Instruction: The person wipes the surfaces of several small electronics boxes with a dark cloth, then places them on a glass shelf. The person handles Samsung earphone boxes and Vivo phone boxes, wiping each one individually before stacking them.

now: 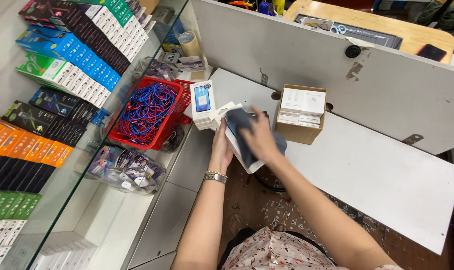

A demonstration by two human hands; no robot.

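Note:
My left hand (222,149), with a metal bracelet on the wrist, grips the near edge of a flat white box (238,145) held over the counter's edge. My right hand (259,137) presses a dark grey cloth (243,131) flat on top of that box. Just beyond the box stands an upright white phone box (203,104) with a blue picture on its face. To the right, an open cardboard carton (301,114) holds small white boxes.
A red basket (146,112) full of blue cables sits to the left. A glass showcase (47,100) holds rows of coloured accessory boxes. A white shelf board (387,175) extends to the right, below a grey partition (337,60). Clear bags of accessories (127,170) lie nearby.

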